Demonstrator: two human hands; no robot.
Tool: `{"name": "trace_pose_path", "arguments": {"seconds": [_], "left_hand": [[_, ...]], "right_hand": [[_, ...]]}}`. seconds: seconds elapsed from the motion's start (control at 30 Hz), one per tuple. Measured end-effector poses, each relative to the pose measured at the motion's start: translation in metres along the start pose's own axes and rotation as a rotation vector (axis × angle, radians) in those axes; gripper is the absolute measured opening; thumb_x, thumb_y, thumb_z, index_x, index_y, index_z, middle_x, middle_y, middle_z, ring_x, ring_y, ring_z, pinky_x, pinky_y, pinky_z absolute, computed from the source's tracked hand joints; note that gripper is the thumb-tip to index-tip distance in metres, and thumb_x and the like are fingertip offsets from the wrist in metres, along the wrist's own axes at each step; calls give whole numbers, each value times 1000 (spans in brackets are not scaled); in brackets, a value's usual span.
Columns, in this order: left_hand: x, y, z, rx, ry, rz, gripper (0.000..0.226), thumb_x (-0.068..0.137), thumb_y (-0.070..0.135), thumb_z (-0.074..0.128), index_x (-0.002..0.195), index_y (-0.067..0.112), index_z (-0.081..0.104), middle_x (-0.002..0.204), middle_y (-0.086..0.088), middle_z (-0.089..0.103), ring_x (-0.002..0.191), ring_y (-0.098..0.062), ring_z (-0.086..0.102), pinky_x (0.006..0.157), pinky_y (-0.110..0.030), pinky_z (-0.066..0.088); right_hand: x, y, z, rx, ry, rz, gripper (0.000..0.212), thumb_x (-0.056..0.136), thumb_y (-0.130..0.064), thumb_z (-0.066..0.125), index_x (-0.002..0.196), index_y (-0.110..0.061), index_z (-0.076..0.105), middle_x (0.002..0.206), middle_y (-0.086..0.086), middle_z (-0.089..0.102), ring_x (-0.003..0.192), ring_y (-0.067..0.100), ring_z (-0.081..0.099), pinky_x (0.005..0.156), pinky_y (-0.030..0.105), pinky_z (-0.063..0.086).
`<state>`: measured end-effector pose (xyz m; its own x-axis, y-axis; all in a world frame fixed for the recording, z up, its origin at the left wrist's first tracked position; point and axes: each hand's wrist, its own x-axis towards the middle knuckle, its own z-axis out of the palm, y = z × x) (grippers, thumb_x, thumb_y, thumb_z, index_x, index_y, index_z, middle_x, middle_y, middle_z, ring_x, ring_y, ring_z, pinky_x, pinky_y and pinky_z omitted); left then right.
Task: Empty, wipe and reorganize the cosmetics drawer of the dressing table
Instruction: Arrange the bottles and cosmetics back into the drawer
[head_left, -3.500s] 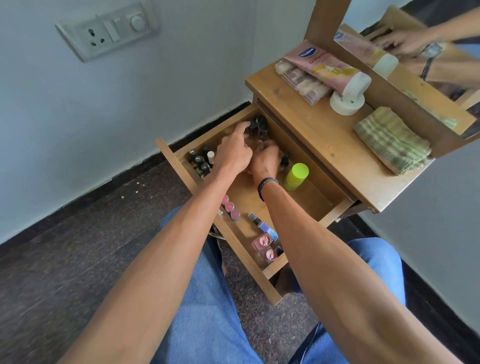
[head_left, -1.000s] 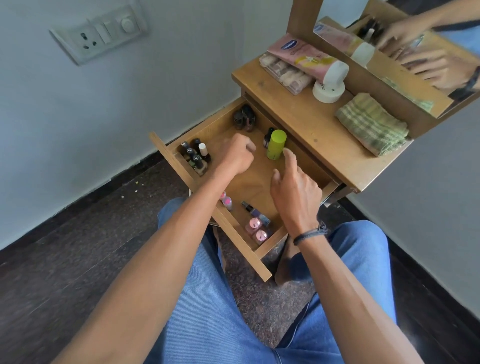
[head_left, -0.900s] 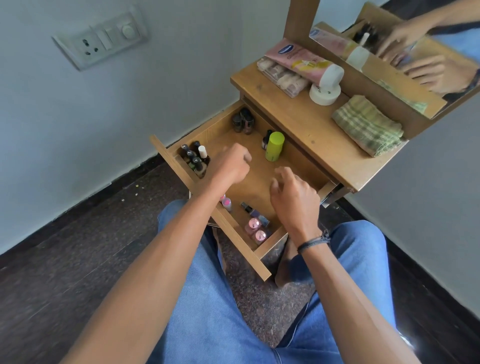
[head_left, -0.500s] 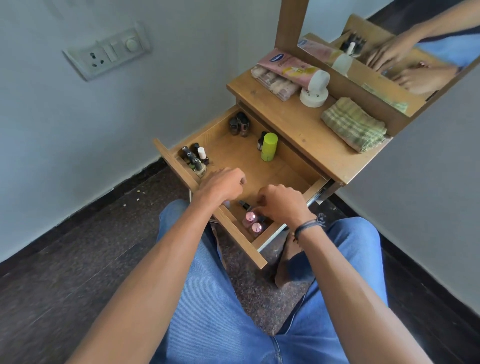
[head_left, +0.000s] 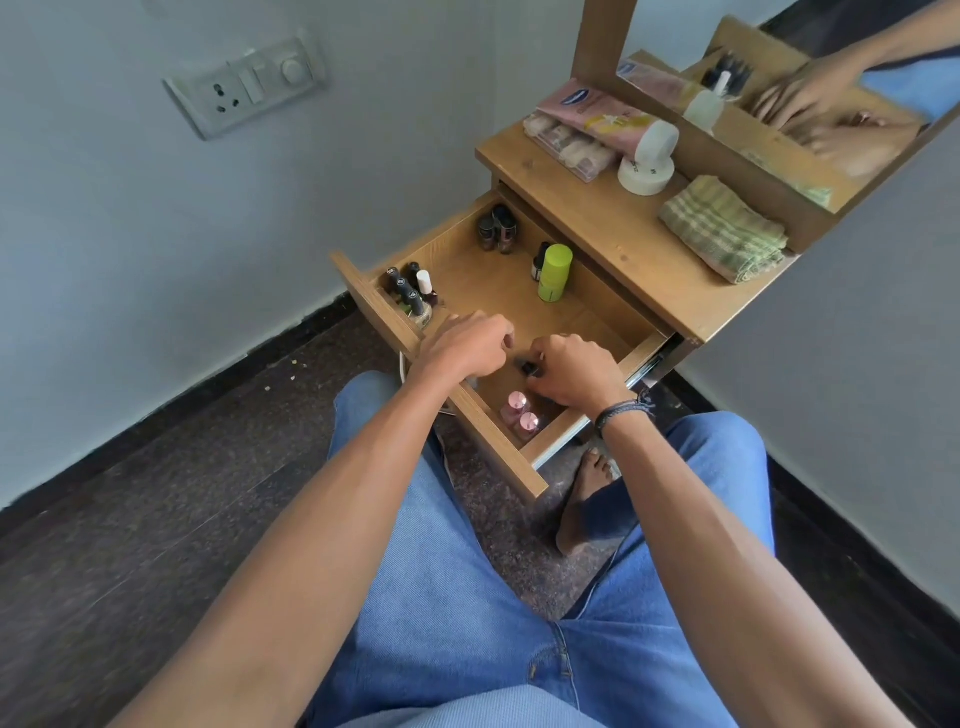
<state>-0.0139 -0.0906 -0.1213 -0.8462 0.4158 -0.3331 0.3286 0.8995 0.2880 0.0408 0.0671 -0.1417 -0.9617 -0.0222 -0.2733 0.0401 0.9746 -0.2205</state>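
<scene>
Your right grip (head_left: 576, 376) is pinching a small dark-capped bottle (head_left: 529, 368) down inside the open wooden drawer (head_left: 493, 291). Your left grip (head_left: 467, 345) is right beside it with its fingers curled over the drawer front. Can't tell if it's holding anything.

Just below the right grip, two round pink-capped bottles (head_left: 517, 401) stand together. Left of the left grip there's a bunch of dark-capped bottles (head_left: 415, 301), with another dark cluster (head_left: 497, 228) way beyond. Past the right grip stands a smooth lime-green cylinder (head_left: 555, 273). Furthest out, on the table (head_left: 613, 228), are a folded green checked cloth (head_left: 722, 228), a white tape roll (head_left: 645, 174) and a pink tube (head_left: 597, 117).
</scene>
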Motion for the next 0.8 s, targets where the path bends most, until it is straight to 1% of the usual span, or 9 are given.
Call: {"name": "trace_pose_path", "arguments": {"seconds": [0.13,0.2,0.27,0.33,0.4,0.47,0.57,0.73,0.8], "left_hand": [[1,-2,-2,-82,48,-3,43,92,5,47,120,31,65,109,0,71,71,-16,56,82,-42,51],[0,-2,-4,-108,81,-13,40,93,5,47,118,30,66,103,0,72,61,-11,60,64,-33,53],[-1,-2,-6,-120,125,-24,36,95,9,46,113,32,67,95,3,72,52,-10,63,48,-26,45],[-2,-3,-8,-141,166,-49,33,96,12,45,106,34,67,90,7,70,46,-10,63,43,-23,40],[-1,-3,-11,-174,193,-63,33,96,10,45,103,33,68,91,9,70,50,-10,63,44,-23,40],[-1,-2,-13,-210,203,-63,35,93,7,44,99,31,69,91,7,71,60,-14,65,50,-28,48],[0,-3,-13,-250,211,-52,33,91,6,46,96,29,69,90,4,72,71,-18,67,60,-35,57],[3,-5,-10,-258,210,-35,30,93,7,48,96,30,68,88,4,72,71,-17,68,67,-42,61],[4,-5,-9,-257,209,-33,30,93,7,48,95,30,67,89,3,72,73,-18,68,68,-43,61]], "right_hand": [[-2,-5,0,-31,20,10,26,86,-35,70,108,-22,66,103,7,69,90,34,68,71,39,53],[-3,-5,-3,30,23,37,22,83,-36,71,99,-22,64,96,6,67,84,32,65,68,36,50],[-6,-2,-7,146,23,46,23,79,-37,75,93,-23,62,90,2,65,80,28,62,68,34,47],[-8,2,-14,252,7,25,24,77,-34,78,93,-22,64,89,-1,66,80,24,61,68,32,46],[-11,4,-21,259,-43,-11,25,77,-32,81,93,-23,66,91,-3,67,82,20,61,69,32,49],[-13,5,-27,209,-103,-46,25,75,-29,85,90,-25,66,92,-5,67,82,18,62,65,30,50],[-16,9,-32,170,-169,-73,27,69,-25,89,84,-29,66,87,-12,65,77,9,59,57,23,39],[-18,9,-33,190,-241,-125,28,73,-19,88,84,-30,65,91,-10,66,86,15,61,70,33,52],[-18,9,-34,203,-271,-151,29,75,-12,85,84,-32,65,90,-13,66,86,13,62,69,30,52]]}}
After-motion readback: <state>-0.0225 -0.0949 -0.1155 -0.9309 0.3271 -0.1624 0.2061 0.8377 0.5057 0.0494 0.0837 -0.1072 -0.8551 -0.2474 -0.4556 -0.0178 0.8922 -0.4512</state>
